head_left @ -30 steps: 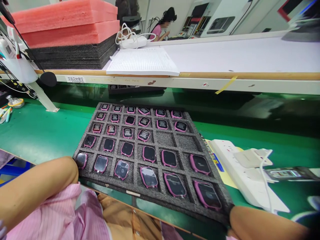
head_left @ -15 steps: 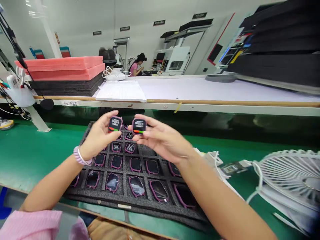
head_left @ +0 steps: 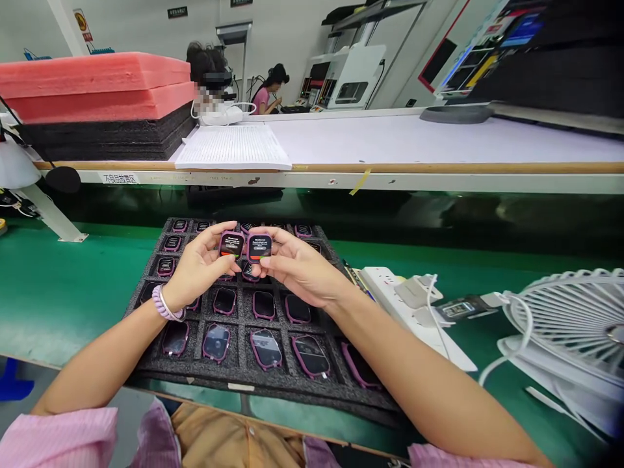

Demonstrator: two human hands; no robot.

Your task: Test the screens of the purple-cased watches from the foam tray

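Note:
My left hand [head_left: 199, 268] is closed on a purple-framed smartwatch [head_left: 231, 244], pinched between thumb and fingers. A second smartwatch [head_left: 259, 247] of the same kind is gripped by my right hand [head_left: 302, 268]. The two watches are side by side, nearly touching, with lit screens facing me that show white text and a red-orange and green bar at the bottom. Both are held above a dark foam tray [head_left: 234, 387], whose compartments hold several more purple-framed watches; some have lit text, the nearer ones have dark screens. My hands and forearms hide part of the tray.
A white power strip [head_left: 385, 281] with plugs and a white fan [head_left: 575, 318] stand on the green bench at the right. The shelf [head_left: 341, 140] above holds red foam blocks [head_left: 97, 84] and a lined paper pad [head_left: 234, 144]. People sit beyond it.
The two watches have come closer together, my left hand moving right and my right hand left. More of the tray's far rows shows, and the camera view has shifted.

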